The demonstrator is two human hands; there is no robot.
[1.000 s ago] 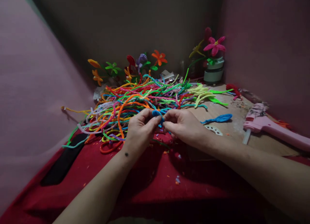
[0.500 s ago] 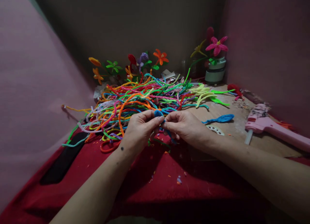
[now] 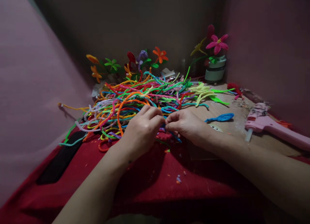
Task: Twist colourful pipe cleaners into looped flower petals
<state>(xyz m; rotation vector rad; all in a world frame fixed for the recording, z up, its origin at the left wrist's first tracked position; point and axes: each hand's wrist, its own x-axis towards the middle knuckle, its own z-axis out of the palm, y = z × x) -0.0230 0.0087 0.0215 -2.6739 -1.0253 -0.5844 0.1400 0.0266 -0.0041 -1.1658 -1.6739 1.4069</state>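
Note:
My left hand [image 3: 142,128] and my right hand [image 3: 187,125] meet fingertip to fingertip just above the red cloth [image 3: 150,182]. Both are closed in a pinch on a blue pipe cleaner [image 3: 174,137], most of it hidden by my left fingers; a short blue end sticks out below my right hand. Right behind my hands lies a big tangled pile of coloured pipe cleaners [image 3: 135,98].
A finished blue petal [image 3: 221,117] lies on the brown board [image 3: 232,130] to the right, beside a pink glue gun [image 3: 271,125]. Pipe-cleaner flowers [image 3: 142,59] stand at the back wall, and a pink flower in a pot [image 3: 215,67] at the back right. A black strip [image 3: 60,159] lies at left.
My left hand has rolled over the blue piece, which showed as a small loop between the fingertips before and is now mostly covered. Both hands have dropped slightly toward the cloth.

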